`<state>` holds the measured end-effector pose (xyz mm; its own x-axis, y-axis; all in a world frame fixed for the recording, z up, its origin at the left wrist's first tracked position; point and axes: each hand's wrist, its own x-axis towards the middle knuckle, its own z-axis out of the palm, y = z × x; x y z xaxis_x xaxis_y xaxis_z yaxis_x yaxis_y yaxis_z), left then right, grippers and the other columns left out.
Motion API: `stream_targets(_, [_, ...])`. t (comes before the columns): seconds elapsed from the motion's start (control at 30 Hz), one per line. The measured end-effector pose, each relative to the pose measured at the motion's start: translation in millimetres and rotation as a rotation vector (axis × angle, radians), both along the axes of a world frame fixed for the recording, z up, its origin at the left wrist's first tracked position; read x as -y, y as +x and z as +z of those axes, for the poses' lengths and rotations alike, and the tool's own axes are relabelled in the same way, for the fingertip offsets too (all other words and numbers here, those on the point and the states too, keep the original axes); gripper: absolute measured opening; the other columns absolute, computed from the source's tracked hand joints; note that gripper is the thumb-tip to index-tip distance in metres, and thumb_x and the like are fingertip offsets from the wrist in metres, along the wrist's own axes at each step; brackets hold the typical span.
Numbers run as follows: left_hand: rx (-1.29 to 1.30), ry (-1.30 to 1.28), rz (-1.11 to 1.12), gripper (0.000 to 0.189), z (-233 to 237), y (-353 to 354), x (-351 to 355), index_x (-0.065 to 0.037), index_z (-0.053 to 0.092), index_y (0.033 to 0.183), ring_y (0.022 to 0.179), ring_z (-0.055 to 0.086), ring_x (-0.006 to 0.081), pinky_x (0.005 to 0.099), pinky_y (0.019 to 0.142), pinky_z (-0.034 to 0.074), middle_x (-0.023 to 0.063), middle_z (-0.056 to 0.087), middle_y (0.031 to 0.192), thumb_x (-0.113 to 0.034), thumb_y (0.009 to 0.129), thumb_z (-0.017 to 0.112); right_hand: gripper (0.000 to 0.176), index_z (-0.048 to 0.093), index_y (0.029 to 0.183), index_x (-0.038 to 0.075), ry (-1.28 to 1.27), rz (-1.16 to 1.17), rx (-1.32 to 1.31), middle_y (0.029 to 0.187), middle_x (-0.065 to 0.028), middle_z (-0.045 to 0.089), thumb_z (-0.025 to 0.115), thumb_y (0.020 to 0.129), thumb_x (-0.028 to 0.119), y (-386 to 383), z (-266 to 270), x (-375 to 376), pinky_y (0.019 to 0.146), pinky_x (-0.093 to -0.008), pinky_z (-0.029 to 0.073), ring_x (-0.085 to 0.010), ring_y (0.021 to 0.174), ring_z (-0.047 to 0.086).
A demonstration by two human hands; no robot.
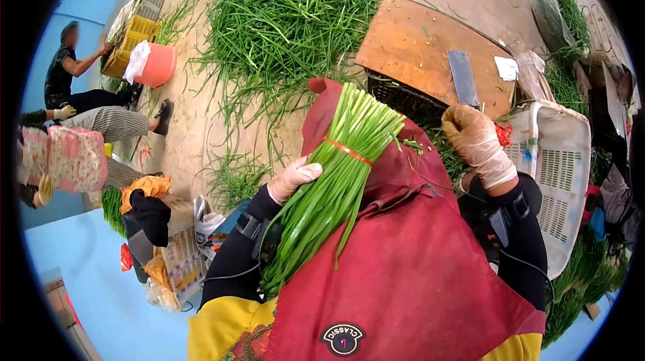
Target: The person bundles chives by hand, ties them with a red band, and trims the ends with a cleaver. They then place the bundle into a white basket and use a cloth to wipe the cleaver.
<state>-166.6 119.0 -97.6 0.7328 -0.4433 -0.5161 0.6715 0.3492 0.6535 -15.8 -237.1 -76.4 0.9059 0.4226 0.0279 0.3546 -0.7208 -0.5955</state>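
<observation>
My left hand (295, 178), in a pale glove, is wrapped round a bunch of green garlic chives (336, 176) resting against my red apron. An orange-red band (347, 151) circles the bunch, and its pale stem ends point up and away from me. My right hand (474, 138), in a thin whitish glove, is curled closed at the near edge of a wooden board (410, 45). Just beyond that hand lies a cleaver (462, 77), its handle end close to my fingers. Whatever the right fingers hold, if anything, is hidden. Red bands (504, 134) lie beside the right wrist.
A large heap of loose chives (289, 15) covers the floor ahead. The board rests on a black crate (403, 98). A white plastic basket (554, 173) stands at right. Two people are at the left, near a pink bucket (158, 65) and yellow crates (140, 30).
</observation>
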Motion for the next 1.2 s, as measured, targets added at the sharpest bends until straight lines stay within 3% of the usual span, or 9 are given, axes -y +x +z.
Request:
stream_targets(0.17, [0.021, 0.092, -0.034, 0.061, 11, 4, 8, -0.001, 0.04, 0.14, 0.109, 0.058, 0.0158, 0.0305, 0.094, 0.045, 0.0068, 0.059, 0.123, -0.032, 0.091, 0.06, 0.04, 0.068, 0.077, 0.001, -0.001, 0.094, -0.452, 0.07, -0.0176, 0.061, 0.064, 0.088, 0.039, -6, 62, -28, 0.061, -0.0393, 0.046, -0.0308, 0.064, 0.059])
stream_targets(0.33, [0.048, 0.064, -0.086, 0.059, -4, 2, 3, 0.0, 0.041, 0.139, 0.109, 0.058, 0.016, 0.0307, 0.095, 0.045, 0.0067, 0.059, 0.124, -0.028, 0.09, 0.06, 0.022, 0.065, 0.075, 0.0, 0.256, 0.278, -0.242, 0.063, -0.0148, 0.057, 0.072, 0.08, 0.02, -18, 27, -55, 0.055, -0.0374, 0.044, -0.0255, 0.057, 0.054])
stream_targets(0.43, [0.043, 0.096, -0.041, 0.058, 10, 2, 8, 0.0, 0.043, 0.137, 0.097, 0.058, 0.0099, 0.0259, 0.087, 0.046, 0.0011, 0.061, 0.113, -0.026, 0.089, 0.062, 0.016, 0.067, 0.085, 0.002, -0.33, 0.074, -0.273, 0.071, -0.0145, 0.061, 0.069, 0.082, 0.018, 18, 23, -30, 0.062, -0.0357, 0.048, -0.0282, 0.065, 0.058])
stream_targets(0.63, [-0.004, 0.027, -0.123, 0.058, 22, 22, 19, 0.001, 0.041, 0.138, 0.096, 0.054, 0.0024, 0.02, 0.089, 0.044, -0.0031, 0.059, 0.107, -0.01, 0.087, 0.068, 0.03, 0.066, 0.111, 0.009, 0.056, 0.221, -0.179, 0.101, -0.0158, 0.065, 0.065, 0.084, 0.021, 30, 55, -17, 0.084, -0.04, 0.049, -0.0326, 0.1, 0.061])
stream_targets(0.77, [0.043, 0.186, -0.187, 0.059, 33, 32, 34, -0.001, 0.044, 0.137, 0.093, 0.055, 0.0057, 0.0214, 0.085, 0.044, -0.0021, 0.059, 0.11, -0.012, 0.083, 0.066, 0.03, 0.067, 0.113, 0.01, 0.316, 0.452, 0.014, 0.102, -0.0148, 0.066, 0.068, 0.084, 0.019, 28, 70, -60, 0.087, -0.0366, 0.05, -0.0286, 0.1, 0.062])
stream_targets(0.87, [-0.016, 0.163, -0.278, 0.065, 33, 37, 32, -0.002, 0.042, 0.138, 0.102, 0.056, 0.0083, 0.0233, 0.091, 0.044, 0.0014, 0.058, 0.119, -0.012, 0.08, 0.069, 0.017, 0.071, 0.1, 0.004, 0.325, 0.583, -0.261, 0.089, -0.0114, 0.066, 0.067, 0.083, 0.007, 36, 54, -71, 0.076, -0.0327, 0.051, -0.023, 0.084, 0.064])
stream_targets(0.9, [-0.004, 0.166, -0.27, 0.066, 34, 37, 34, -0.002, 0.042, 0.138, 0.102, 0.055, 0.0078, 0.0234, 0.09, 0.044, 0.0009, 0.058, 0.119, -0.013, 0.08, 0.07, 0.015, 0.07, 0.097, 0.002, 0.458, 0.442, -0.535, 0.087, -0.009, 0.067, 0.065, 0.084, 0.004, 37, 54, -68, 0.075, -0.0318, 0.05, -0.0195, 0.084, 0.064])
stream_targets(0.97, [0.008, 0.17, -0.252, 0.068, 29, 34, 31, -0.001, 0.042, 0.138, 0.101, 0.055, 0.0073, 0.0234, 0.09, 0.044, 0.0004, 0.057, 0.118, -0.014, 0.079, 0.072, 0.013, 0.07, 0.096, 0.001, 0.311, 0.265, -0.196, 0.084, -0.005, 0.066, 0.063, 0.085, 0.004, 56, 33, -51, 0.074, -0.0296, 0.05, -0.015, 0.084, 0.062])
stream_targets(1.2, [-0.005, 0.17, -0.244, 0.067, 15, 36, 27, 0.0, 0.038, 0.14, 0.093, 0.053, 0.0041, 0.0197, 0.083, 0.044, -0.0016, 0.056, 0.115, -0.011, 0.081, 0.067, 0.017, 0.068, 0.097, -0.001, 0.283, -0.088, -0.438, 0.075, -0.0025, 0.064, 0.063, 0.09, 0.014, 58, 31, 3, 0.064, -0.0231, 0.047, -0.009, 0.07, 0.059])
